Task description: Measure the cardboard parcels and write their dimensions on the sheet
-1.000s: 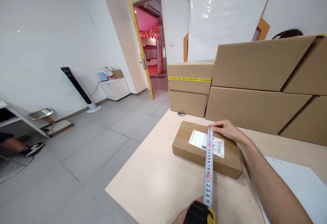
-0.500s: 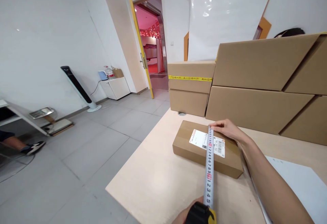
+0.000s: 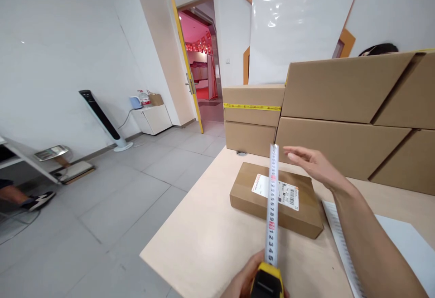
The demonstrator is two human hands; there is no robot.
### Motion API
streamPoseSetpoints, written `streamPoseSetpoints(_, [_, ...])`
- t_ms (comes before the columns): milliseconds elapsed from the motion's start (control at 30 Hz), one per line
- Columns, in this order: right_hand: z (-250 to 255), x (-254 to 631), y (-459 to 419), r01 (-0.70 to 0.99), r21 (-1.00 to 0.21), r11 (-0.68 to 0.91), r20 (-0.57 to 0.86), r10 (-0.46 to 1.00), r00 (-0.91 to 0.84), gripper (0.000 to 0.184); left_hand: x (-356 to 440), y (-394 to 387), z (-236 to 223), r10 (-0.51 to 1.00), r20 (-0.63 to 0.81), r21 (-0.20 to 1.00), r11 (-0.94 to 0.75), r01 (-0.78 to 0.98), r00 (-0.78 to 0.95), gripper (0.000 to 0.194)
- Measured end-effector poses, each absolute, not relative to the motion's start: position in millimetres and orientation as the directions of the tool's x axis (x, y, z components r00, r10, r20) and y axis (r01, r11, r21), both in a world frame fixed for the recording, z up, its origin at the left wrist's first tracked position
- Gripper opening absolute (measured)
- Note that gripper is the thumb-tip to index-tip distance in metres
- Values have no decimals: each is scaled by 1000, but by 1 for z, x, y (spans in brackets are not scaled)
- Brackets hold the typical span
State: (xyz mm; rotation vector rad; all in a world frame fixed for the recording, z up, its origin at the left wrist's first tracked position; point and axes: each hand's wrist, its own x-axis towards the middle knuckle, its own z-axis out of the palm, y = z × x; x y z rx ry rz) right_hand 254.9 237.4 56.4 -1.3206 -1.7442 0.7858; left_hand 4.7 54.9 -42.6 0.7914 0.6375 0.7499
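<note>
My left hand (image 3: 243, 282) grips a yellow and black tape measure case (image 3: 267, 283) at the bottom edge of the view. Its white blade (image 3: 272, 198) sticks out, raised above a small flat cardboard box (image 3: 248, 189) that lies on the table (image 3: 204, 239) and carries a white shipping label (image 3: 260, 184). My right hand (image 3: 314, 164) hovers open over the box's far edge, fingers spread, just right of the blade's tip and not touching it.
Stacked large cardboard boxes (image 3: 340, 116) line the table's far side; one (image 3: 253, 103) has yellow tape. A white sheet (image 3: 404, 243) lies at the right. On the floor to the left stand a tower fan (image 3: 102, 119) and a white cabinet (image 3: 152, 117). A person's foot (image 3: 34, 200) shows far left.
My right hand let go of the blade's tip and lifted off the box's far edge. The blade rose free above the box, and the case came further into view.
</note>
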Motion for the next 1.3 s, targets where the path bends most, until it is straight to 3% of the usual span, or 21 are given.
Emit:
streamPoseSetpoints(100, [84,257,215,505,-815,283,333,943,7,45,-17,58,-26,831,-96,865,342,-366,548,77])
streamPoseSetpoints(233, [87,277,195,630,-750,200,302,952,58,41,-53,71,-6,898,86,896,119,-428,431,103])
streamPoseSetpoints(367, [29,311,175,695,-713,92,179,982,54,38,-72,98,-3,953,51,907,81,-413,300,83])
streamPoseSetpoints(500, [-45,323,144,729,-678,92,158,987,22,46,-71,125,-19,934,12,881,159,-446,357,63])
streamPoseSetpoints(633, [-55,303,114,644,-762,76,85,996,-17,56,-66,132,-24,914,21,874,179,-452,404,53])
streamPoseSetpoints(733, [-23,294,99,579,-814,37,5,998,-57,56,-71,123,-7,906,69,873,148,-465,418,61])
streamPoseSetpoints(833, [8,298,93,605,-796,-16,-9,1000,14,60,-79,117,17,891,167,833,102,-544,422,70])
streamPoseSetpoints(967, [14,298,99,609,-793,-10,7,1000,25,47,-80,123,29,886,204,814,84,-575,417,70])
streamPoseSetpoints(1200, [-4,279,106,279,-960,-10,-5,1000,20,49,-78,115,4,904,156,821,106,-561,399,70])
streamPoseSetpoints(1300, [-3,276,105,204,-979,-28,-23,999,31,63,-78,108,7,904,167,834,83,-545,393,76])
